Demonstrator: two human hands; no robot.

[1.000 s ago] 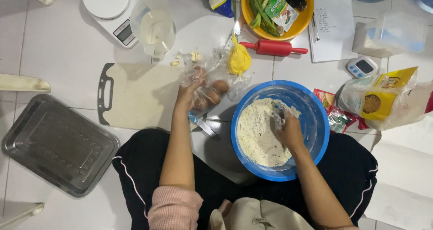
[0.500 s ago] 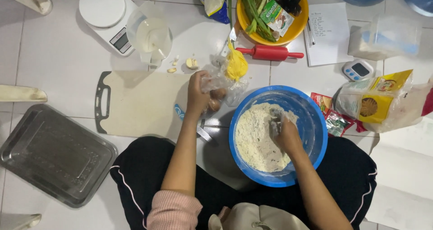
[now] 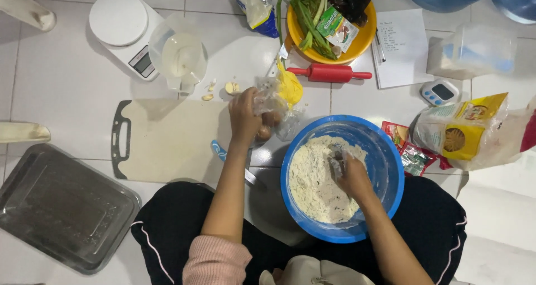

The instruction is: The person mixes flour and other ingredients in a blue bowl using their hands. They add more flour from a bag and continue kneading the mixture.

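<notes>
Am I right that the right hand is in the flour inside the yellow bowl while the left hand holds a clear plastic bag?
Not quite: the head view shows the right hand in the flour inside the blue bowl, not a yellow one. The left hand does hold the clear plastic bag.

White tile floor (image 3: 67, 89): cutting board (image 3: 167, 142), metal tray (image 3: 61, 207), scale (image 3: 125, 31), blue bowl (image 3: 385, 151).

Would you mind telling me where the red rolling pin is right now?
In the head view the red rolling pin lies on the floor just below the yellow bowl, above the blue bowl and beyond the left hand.
</notes>
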